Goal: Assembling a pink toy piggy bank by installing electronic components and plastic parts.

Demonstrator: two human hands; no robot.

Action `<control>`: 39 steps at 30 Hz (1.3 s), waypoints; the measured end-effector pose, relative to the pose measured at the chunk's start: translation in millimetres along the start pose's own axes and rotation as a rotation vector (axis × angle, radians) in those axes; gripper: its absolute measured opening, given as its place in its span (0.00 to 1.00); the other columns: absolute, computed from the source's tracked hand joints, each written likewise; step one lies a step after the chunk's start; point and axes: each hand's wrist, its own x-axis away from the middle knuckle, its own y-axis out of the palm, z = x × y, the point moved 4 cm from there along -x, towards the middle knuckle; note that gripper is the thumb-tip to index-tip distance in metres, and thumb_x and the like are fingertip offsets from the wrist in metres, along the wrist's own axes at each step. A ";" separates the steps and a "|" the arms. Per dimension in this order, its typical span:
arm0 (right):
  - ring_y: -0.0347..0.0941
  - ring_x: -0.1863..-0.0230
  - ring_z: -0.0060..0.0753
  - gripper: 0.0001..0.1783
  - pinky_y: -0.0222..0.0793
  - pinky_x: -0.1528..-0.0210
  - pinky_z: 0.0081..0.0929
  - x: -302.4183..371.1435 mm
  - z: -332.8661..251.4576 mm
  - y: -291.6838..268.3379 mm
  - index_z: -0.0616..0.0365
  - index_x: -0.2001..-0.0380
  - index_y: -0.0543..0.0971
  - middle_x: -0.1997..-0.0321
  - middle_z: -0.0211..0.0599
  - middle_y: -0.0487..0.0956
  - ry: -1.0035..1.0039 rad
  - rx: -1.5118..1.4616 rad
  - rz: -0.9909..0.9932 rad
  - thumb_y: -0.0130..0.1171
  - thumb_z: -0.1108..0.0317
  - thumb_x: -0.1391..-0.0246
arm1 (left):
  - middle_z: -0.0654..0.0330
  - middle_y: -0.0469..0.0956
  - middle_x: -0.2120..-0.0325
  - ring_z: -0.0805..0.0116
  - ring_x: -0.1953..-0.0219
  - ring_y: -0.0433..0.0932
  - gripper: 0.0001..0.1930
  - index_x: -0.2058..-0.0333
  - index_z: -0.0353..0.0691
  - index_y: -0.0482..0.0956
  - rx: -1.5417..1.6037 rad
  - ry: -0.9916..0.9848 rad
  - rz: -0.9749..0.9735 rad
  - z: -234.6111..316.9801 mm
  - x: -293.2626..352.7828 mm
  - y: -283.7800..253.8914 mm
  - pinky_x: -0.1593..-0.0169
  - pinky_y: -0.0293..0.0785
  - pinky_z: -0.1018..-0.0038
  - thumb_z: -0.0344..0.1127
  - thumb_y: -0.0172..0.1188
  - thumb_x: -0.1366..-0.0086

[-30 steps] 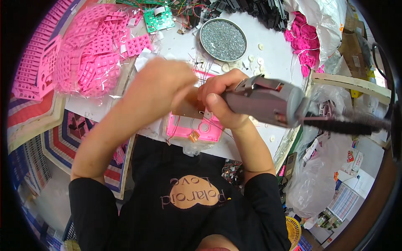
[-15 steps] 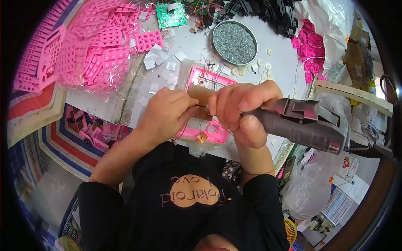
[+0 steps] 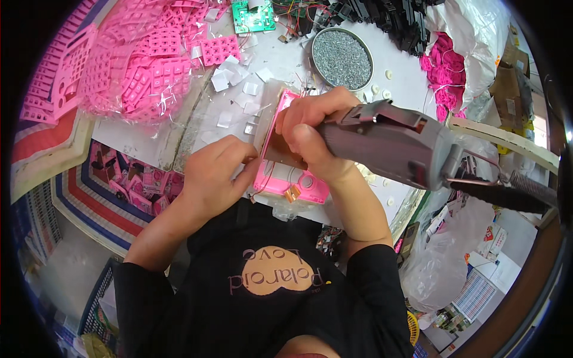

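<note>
My right hand is wrapped round a grey electric screwdriver, which slants across the bench with its tip end over a pink plastic case. The bit is hidden behind my fingers. Inside the case lies a brown circuit board, with thin wires and a small coppery piece near its lower end. At the case's left edge is my left hand, its fingers curled and thumb near the index finger. Anything pinched there is too small to make out.
A round dish of small screws stands beyond the case. White paper pieces lie to its left, near a bag of pink keypads. A green circuit board, black parts and a bag of pink parts line the far side.
My right hand and the screwdriver have moved left and farther up the case. My left hand has drawn back from over the board to the case's left edge.
</note>
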 end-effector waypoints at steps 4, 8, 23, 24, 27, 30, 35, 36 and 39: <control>0.64 0.82 0.23 0.10 0.70 0.74 0.29 -7.1 3.3 -0.1 0.61 0.67 0.66 0.82 0.35 0.71 -0.091 0.238 -0.157 0.58 0.76 0.45 | 0.60 0.75 0.74 0.59 0.70 0.77 0.11 0.70 0.43 0.77 0.006 0.170 -0.103 13.2 5.6 13.8 0.68 0.71 0.65 0.36 0.70 0.49; 0.65 0.81 0.23 0.10 0.71 0.71 0.30 -5.7 3.7 1.9 0.62 0.65 0.67 0.81 0.35 0.71 0.010 0.089 -0.005 0.58 0.77 0.47 | 0.63 0.75 0.72 0.61 0.62 0.75 0.17 0.66 0.45 0.78 -0.068 0.249 -0.258 33.4 7.7 35.6 0.57 0.67 0.62 0.43 0.73 0.52; 0.77 0.69 0.30 0.12 0.71 0.67 0.26 70.1 -12.6 -35.7 0.62 0.59 0.79 0.66 0.38 0.80 0.399 0.303 -0.013 0.61 0.77 0.48 | 0.57 0.77 0.72 0.60 0.71 0.74 0.06 0.66 0.38 0.79 0.201 0.032 -0.171 13.4 -11.0 30.8 0.66 0.68 0.70 0.25 0.63 0.43; 0.77 0.71 0.32 0.11 0.71 0.68 0.26 73.2 -10.2 -29.2 0.61 0.60 0.79 0.66 0.39 0.80 0.319 0.351 -0.049 0.61 0.77 0.49 | 0.57 0.77 0.71 0.60 0.71 0.75 0.06 0.65 0.38 0.79 0.204 0.029 -0.167 12.6 -12.5 31.1 0.67 0.68 0.70 0.25 0.63 0.43; 0.75 0.74 0.34 0.08 0.70 0.70 0.28 71.6 -6.5 -24.6 0.60 0.65 0.79 0.70 0.39 0.78 0.332 0.294 -0.089 0.62 0.76 0.51 | 0.56 0.77 0.72 0.62 0.72 0.74 0.08 0.63 0.37 0.79 0.163 -0.007 -0.151 13.3 -16.3 30.5 0.68 0.67 0.72 0.25 0.63 0.43; 0.75 0.74 0.33 0.06 0.69 0.72 0.28 76.1 -2.9 -22.7 0.60 0.66 0.80 0.73 0.38 0.78 0.510 0.266 -0.054 0.63 0.76 0.51 | 0.56 0.78 0.71 0.60 0.71 0.76 0.09 0.62 0.36 0.79 0.265 -0.215 -0.064 13.6 -13.6 37.6 0.66 0.70 0.72 0.25 0.64 0.43; 0.74 0.74 0.33 0.06 0.69 0.72 0.27 75.2 -1.1 -19.0 0.60 0.67 0.81 0.73 0.37 0.78 0.397 0.253 -0.026 0.63 0.73 0.50 | 0.57 0.80 0.71 0.61 0.68 0.80 0.12 0.61 0.36 0.77 0.080 0.047 -0.082 16.3 -18.2 40.6 0.65 0.74 0.69 0.28 0.66 0.44; 0.75 0.73 0.34 0.07 0.69 0.72 0.28 75.1 -1.6 -21.1 0.60 0.66 0.81 0.72 0.36 0.79 0.381 0.237 0.004 0.64 0.73 0.51 | 0.57 0.80 0.71 0.62 0.69 0.80 0.13 0.60 0.36 0.77 0.087 0.045 -0.082 14.3 -17.0 41.2 0.65 0.73 0.70 0.27 0.66 0.44; 0.76 0.70 0.37 0.09 0.71 0.69 0.32 66.6 -6.0 -26.8 0.59 0.65 0.82 0.69 0.36 0.81 0.277 0.408 0.088 0.64 0.72 0.52 | 0.59 0.80 0.71 0.66 0.73 0.77 0.13 0.59 0.37 0.76 0.330 -0.139 -0.121 6.2 -15.8 44.8 0.68 0.72 0.71 0.26 0.64 0.44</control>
